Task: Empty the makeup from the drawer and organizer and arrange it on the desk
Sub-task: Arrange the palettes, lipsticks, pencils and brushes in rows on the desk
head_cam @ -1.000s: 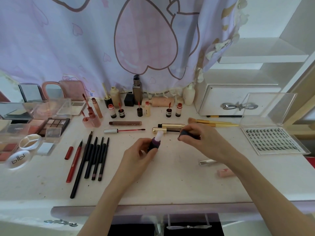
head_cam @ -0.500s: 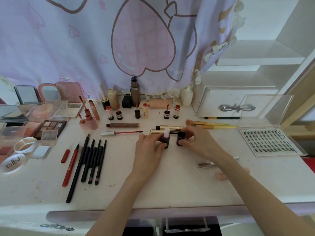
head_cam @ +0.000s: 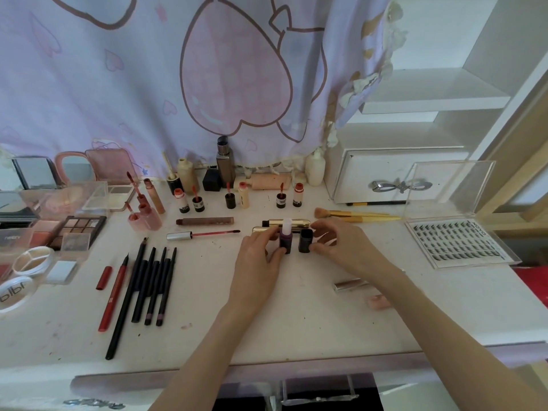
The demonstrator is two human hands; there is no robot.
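Purple lipstick (head_cam: 286, 240) and dark cap (head_cam: 305, 240), lifted a second ago, now stood upright side by side on worktop (head_cam: 296, 321) (by gold tubes (head_cam: 284, 226)). Left hand (head_cam: 261, 262) grip clamped on lipstick, right hand (head_cam: 341, 247) pinching cap. Placement near done.

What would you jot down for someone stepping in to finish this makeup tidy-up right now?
Left hand: its grip holds the uncapped purple lip tube, upright on the desk.
Right hand: pinches the dark cap, standing just beside the tube.
Done: pencils, lip tints and palettes laid out on the left and at the back.
Left: release both, then place the silver tube and pink item lying loose near the right forearm.
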